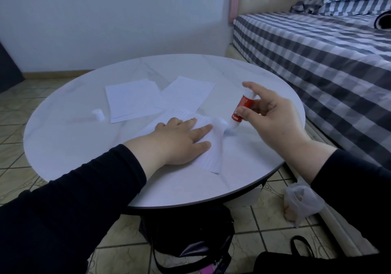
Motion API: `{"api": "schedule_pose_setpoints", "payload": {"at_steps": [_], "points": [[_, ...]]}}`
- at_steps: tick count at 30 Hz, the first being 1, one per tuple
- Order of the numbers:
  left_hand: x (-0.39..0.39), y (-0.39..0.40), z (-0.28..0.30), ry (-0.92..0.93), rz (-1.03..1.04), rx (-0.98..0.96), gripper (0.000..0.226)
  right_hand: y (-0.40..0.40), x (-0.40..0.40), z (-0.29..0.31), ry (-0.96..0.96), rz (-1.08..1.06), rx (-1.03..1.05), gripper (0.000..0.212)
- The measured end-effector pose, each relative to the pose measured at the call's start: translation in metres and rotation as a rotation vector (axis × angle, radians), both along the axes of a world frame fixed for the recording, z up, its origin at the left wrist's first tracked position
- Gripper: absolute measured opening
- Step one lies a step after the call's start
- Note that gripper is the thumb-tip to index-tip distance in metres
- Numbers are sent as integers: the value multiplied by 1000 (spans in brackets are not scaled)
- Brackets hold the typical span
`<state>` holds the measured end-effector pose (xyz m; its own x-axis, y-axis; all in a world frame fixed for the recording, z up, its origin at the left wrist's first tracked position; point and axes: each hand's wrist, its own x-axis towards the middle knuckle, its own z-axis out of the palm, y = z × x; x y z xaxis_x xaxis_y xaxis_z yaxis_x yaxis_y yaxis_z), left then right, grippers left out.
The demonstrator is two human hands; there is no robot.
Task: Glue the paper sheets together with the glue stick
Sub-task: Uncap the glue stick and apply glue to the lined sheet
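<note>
Glue stick [241, 109], red with white ends, tilted, lower tip down at the table right beside the curled corner of the lined sheet [208, 146]. Right hand [273, 121] holds it: thumb and curled fingers wrap the red barrel, index finger stretched over the top end. Can't tell whether the tip touches the paper or the tabletop.

Lined sheet lies under the left hand [179, 141], which presses it flat, fingers straight and slightly spread, tips pointing at the stick. The sheet's right edge lifts and curls just past the fingertips.

Beyond the left fingers, two more sheets: one [132, 101] to the far left, another [188, 93] to the far right, their near corners overlapping. Small white cap [98, 114] lies left of those sheets, well apart from both hands.

All on a round white table [84, 146]. Dark sleeves on both arms. Black bag [190, 235] on the tiled floor under the near table edge, plastic bag [300, 203] on the floor below the right wrist. Bed [317, 62] with checked cover to the right of the table, behind the right hand.
</note>
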<state>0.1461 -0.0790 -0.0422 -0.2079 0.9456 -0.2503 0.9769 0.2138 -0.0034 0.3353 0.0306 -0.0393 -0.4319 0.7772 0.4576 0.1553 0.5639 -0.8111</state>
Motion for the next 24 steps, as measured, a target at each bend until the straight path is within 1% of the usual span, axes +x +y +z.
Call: {"api": "schedule_pose_setpoints", "payload": {"at_steps": [2, 4, 5, 7, 8, 10, 12, 16, 20, 22, 24], "points": [[0, 0, 0, 16, -16, 23, 52, 3, 3, 7, 73, -48, 15, 49], [-1, -1, 0, 9, -26, 28, 50, 5, 6, 14, 87, -105, 25, 48], [-1, -1, 1, 6, -29, 23, 48, 5, 8, 17, 94, -109, 18, 47], [0, -2, 1, 9, -30, 18, 48, 2, 7, 16, 112, -44, -36, 48], [0, -2, 1, 11, -29, 24, 48, -1, 6, 14, 98, 3, -62, 49], [1, 0, 0, 10, -32, 44, 49, -6, 1, 4, 4, 52, -83, 50], [0, 0, -3, -20, -41, 54, 50, -9, -2, -3, -74, 53, -79, 49], [-3, 0, -6, -86, -54, 46, 51, -3, -3, -9, -128, -1, -52, 48], [-6, -1, -7, -79, -56, 53, 52, 2, -1, -9, -88, -49, -49, 52], [-6, -1, -7, -82, -48, 57, 51, -2, 1, -7, -23, -7, -81, 51], [-4, 0, -8, -78, -37, 65, 52, -10, 0, -6, -14, 71, -108, 50]]}}
